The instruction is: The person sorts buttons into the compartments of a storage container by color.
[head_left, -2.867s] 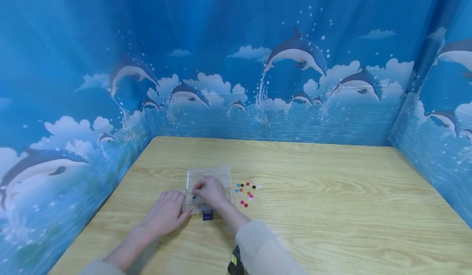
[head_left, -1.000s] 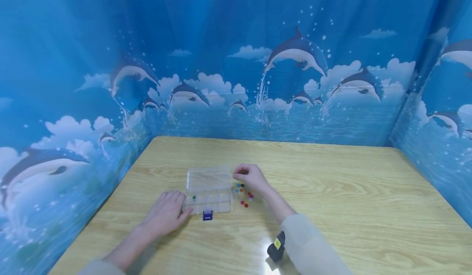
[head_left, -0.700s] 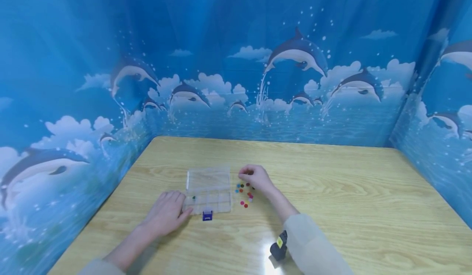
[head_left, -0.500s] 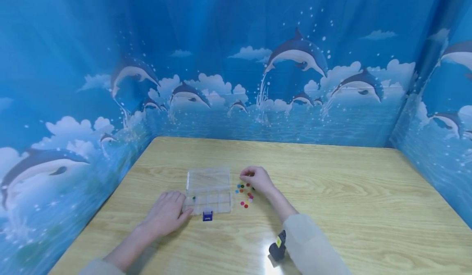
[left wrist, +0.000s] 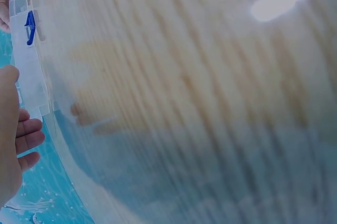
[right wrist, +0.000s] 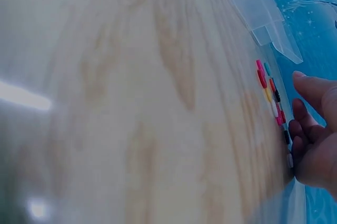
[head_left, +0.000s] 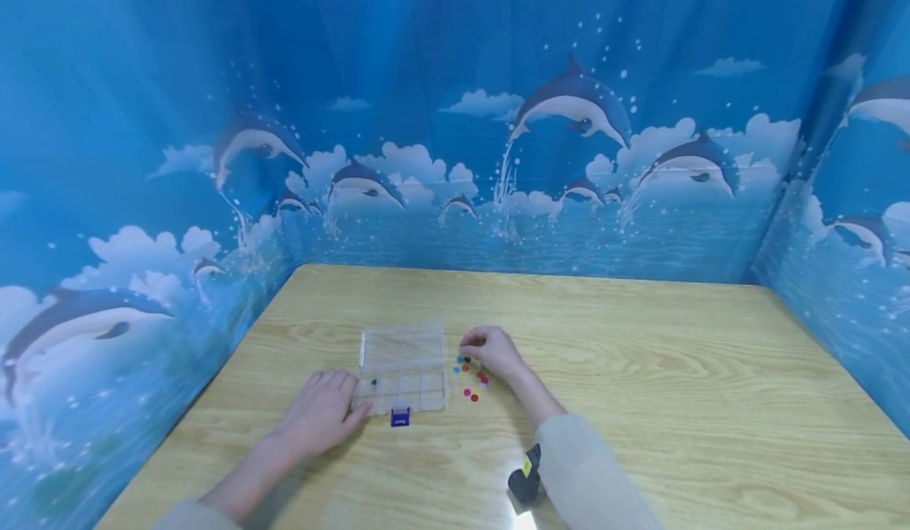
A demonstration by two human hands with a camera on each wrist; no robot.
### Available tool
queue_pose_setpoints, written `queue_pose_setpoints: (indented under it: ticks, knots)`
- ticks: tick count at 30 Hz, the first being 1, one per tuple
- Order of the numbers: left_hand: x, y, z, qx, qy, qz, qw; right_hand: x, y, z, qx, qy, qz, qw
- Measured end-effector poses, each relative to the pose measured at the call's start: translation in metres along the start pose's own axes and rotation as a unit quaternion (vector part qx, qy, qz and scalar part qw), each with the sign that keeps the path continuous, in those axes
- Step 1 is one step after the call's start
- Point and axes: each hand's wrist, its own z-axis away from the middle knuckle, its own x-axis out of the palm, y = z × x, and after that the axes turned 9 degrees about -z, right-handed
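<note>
A clear plastic compartment box lies with its lid folded back and a blue latch at its front. A small dark green piece sits in its back left compartment. My left hand rests against the box's left end, thumb by the front corner, fingers extended in the left wrist view. Right of the box lie several small coloured discs. My right hand hovers over their far end, fingers loosely bent. Thumb and forefinger stand apart in the right wrist view, with nothing seen between them.
The wood-grain table extends far to the right. A blue dolphin-print curtain encloses its back and sides. A black device hangs by the right sleeve.
My right hand has left the box's left compartments and moved right to the discs. In the last half second it has shifted slightly nearer. The left hand and box stay in place.
</note>
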Motion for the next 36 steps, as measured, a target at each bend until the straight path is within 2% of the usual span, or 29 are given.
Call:
queue_pose_setpoints:
  ticks: [17, 36]
  knots:
    - [-0.0004, -0.0006, 0.0005, 0.006, 0.012, -0.003, 0.9999, 0.0044, 0.0039, -0.0005, -0.043, -0.005, 0.092, 0.995]
    - [0.0011, -0.0006, 0.0006, 0.006, 0.003, -0.002, 1.0000, 0.0061, 0.0008, 0.0004, -0.028, -0.004, 0.121, 0.992]
